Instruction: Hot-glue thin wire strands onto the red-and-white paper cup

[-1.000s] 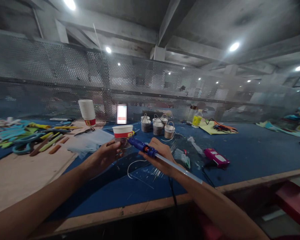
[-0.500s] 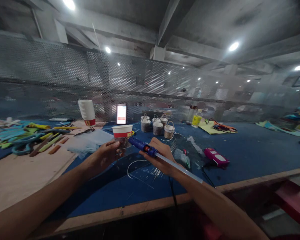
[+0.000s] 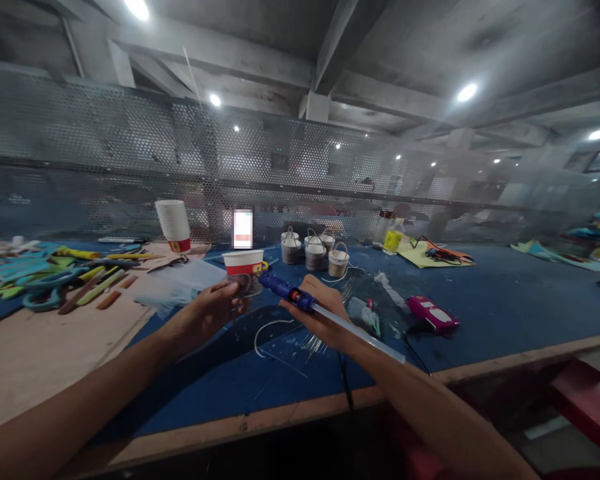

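Observation:
My right hand (image 3: 325, 315) grips a blue glue gun (image 3: 286, 292) with a clear glue stick (image 3: 360, 337) sticking out behind it; its nozzle points left toward a small grey cup-shaped piece (image 3: 245, 285). My left hand (image 3: 206, 313) holds that small piece just above the blue table mat (image 3: 480, 300). A white paper cup with a red band (image 3: 243, 262) stands right behind the piece. A thin wire loop (image 3: 266, 332) lies on the mat below my hands.
Several small wrapped buckets with handles (image 3: 316, 253) stand further back, near two bottles (image 3: 390, 235). A stack of paper cups (image 3: 173, 224) and coloured strips with scissors (image 3: 65, 277) lie left. A pink tool (image 3: 433, 315) lies right. A perforated metal screen (image 3: 130, 160) borders the table.
My hands and the glue gun stay almost still; the view shifts very slightly.

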A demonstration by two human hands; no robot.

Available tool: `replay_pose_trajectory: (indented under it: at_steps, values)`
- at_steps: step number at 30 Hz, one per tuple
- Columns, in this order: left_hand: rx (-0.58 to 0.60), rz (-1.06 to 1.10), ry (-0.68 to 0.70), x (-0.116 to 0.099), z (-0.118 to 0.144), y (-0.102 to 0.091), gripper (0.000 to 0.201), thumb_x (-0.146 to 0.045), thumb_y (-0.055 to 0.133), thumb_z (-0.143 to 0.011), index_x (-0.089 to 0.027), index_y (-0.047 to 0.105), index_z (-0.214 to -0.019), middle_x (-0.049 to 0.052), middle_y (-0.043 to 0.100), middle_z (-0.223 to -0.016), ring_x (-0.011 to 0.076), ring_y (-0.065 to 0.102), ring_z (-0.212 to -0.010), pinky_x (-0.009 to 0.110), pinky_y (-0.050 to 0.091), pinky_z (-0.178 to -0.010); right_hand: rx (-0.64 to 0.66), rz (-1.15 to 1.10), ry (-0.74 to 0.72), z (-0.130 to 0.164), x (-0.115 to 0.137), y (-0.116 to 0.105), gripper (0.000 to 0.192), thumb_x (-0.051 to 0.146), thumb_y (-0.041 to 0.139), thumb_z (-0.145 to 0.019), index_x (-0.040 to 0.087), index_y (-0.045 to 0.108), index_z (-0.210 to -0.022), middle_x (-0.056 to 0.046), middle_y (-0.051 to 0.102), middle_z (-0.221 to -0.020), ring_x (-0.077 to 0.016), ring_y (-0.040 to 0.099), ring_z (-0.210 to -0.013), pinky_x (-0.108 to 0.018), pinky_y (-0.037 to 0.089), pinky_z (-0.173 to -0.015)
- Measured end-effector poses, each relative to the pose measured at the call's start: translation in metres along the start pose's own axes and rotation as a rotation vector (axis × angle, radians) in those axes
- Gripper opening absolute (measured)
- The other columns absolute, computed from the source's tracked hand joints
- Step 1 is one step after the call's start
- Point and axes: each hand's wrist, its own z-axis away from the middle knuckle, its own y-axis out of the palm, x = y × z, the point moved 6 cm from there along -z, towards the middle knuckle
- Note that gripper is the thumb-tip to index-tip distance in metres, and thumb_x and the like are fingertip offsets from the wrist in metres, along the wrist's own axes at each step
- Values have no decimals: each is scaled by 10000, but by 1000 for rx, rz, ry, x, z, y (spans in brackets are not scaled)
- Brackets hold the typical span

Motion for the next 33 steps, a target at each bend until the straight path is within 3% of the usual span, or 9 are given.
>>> replay_pose_trajectory:
  at_steps: [6,18,33]
  values:
    - [21,4,8,-2,1,2,326,-289,853,-816,-155,813,-1110,117,805,-1159,196,716,-907,289,577,-834,3,-15,2,-1,3,-2,291,433,608,-1029,214,554,-846,-1,543,-863,-137,552,-750,-269,419,-684]
    - [3,2,-22,3,-1,-8,366,-307,826,-845,-191,789,-1191,73,796,-1204,189,719,-963,296,568,-906,-21,-5,5,0,-1,-2,288,431,615,-1025,221,555,-837,4,538,-852,-131,545,-736,-269,419,-661]
    - [-35,-25,-33,-3,4,2,381,-312,849,-813,-182,795,-1167,97,782,-1254,212,714,-1004,299,576,-891,-36,19,44,0,-2,-4,319,442,617,-1016,214,542,-805,13,534,-842,-113,534,-696,-252,404,-634]
